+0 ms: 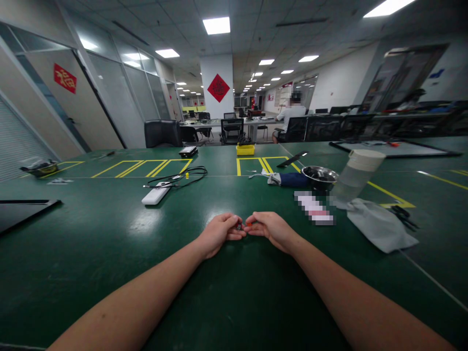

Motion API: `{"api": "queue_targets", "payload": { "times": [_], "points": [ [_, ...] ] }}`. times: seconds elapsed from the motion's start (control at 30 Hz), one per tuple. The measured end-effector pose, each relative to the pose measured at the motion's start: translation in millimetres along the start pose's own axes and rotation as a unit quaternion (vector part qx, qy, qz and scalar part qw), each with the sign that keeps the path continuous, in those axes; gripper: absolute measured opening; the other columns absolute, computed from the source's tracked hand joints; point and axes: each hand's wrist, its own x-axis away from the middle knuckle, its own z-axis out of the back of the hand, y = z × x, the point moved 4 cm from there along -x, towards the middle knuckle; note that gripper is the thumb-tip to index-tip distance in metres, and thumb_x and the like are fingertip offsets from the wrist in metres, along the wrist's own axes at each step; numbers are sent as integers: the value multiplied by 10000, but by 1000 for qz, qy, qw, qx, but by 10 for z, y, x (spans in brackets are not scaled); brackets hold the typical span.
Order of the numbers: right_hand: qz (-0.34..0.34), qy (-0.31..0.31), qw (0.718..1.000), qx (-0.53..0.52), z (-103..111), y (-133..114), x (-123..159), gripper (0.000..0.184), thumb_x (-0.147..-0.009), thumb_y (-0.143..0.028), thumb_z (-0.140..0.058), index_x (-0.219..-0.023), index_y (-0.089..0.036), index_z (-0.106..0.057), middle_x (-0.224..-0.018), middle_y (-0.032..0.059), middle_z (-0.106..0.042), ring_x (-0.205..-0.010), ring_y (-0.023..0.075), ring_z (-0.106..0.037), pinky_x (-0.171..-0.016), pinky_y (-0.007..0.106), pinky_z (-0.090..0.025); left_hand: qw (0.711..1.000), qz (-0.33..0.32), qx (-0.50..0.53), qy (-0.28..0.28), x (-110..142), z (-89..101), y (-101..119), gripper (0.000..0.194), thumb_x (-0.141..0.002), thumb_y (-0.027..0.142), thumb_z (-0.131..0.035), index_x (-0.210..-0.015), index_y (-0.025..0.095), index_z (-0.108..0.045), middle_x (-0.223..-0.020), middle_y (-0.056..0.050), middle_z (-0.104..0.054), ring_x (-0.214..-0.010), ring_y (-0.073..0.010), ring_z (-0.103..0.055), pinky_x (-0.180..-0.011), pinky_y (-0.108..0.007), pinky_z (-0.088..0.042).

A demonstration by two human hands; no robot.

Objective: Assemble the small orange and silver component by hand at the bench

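My left hand (218, 235) and my right hand (273, 230) meet fingertip to fingertip, just above the green table (234, 297). Between the thumb and fingers of the left hand is a small dark piece (239, 226), too tiny to name. A small orange piece (249, 224) shows in the pinch of my right hand. Whether the two pieces touch cannot be made out. Beyond the left hand lies a white power bank (156, 194) with a black cable (190, 173) beside it.
To the right stand a steel bowl (320, 178) and a translucent bottle (356, 178), with a grey pouch (378, 224) in front. A yellow tray (245, 150) sits at the far edge. Yellow tape (157, 168) marks the table. Someone in white (292, 117) sits farther back.
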Motion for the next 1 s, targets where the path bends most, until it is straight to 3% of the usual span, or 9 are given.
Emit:
{"api": "queue_targets", "payload": {
  "times": [0.1, 0.27, 0.57, 1.0],
  "points": [
    [3, 3, 999, 53, -10, -7, 15, 100, -771, -157, -660, -854, -105, -673, -836, 95, -700, -767, 163, -694, -783, 290, -565, 1000, -8, -15, -3, 16, -20, 17, 200, -800, 214, -661, -952, 117, -575, -858, -105, -681, -755, -144, -689, -688, -217, -552],
    [8, -2, 995, 94, -27, -11, 38, 153, -731, -102, -652, -882, -115, -672, -857, 82, -706, -804, 150, -695, -775, 248, -566, 998, -11, -58, 4, 32, -48, 38, 202, -744, 95, -676, -921, 114, -579, -778, -82, -681, -692, -130, -676, -646, -209, -534],
    [31, -16, 990, 134, -58, -59, 76, 182, -716, -154, -690, -892, -113, -666, -820, 70, -708, -785, 150, -686, -765, 275, -562, 996, -30, -80, -10, 29, -61, 42, 166, -730, 100, -670, -880, 119, -603, -819, -97, -700, -680, -119, -656, -619, -208, -513],
    [56, -7, 990, 126, -64, -45, 55, 227, -708, -87, -613, -931, -126, -634, -853, 65, -698, -765, 157, -693, -733, 280, -550, 990, -82, -111, -4, 31, -54, 28, 227, -722, 123, -651, -947, 137, -626, -804, -56, -696, -692, -123, -649, -669, -223, -490]
  ]
}}
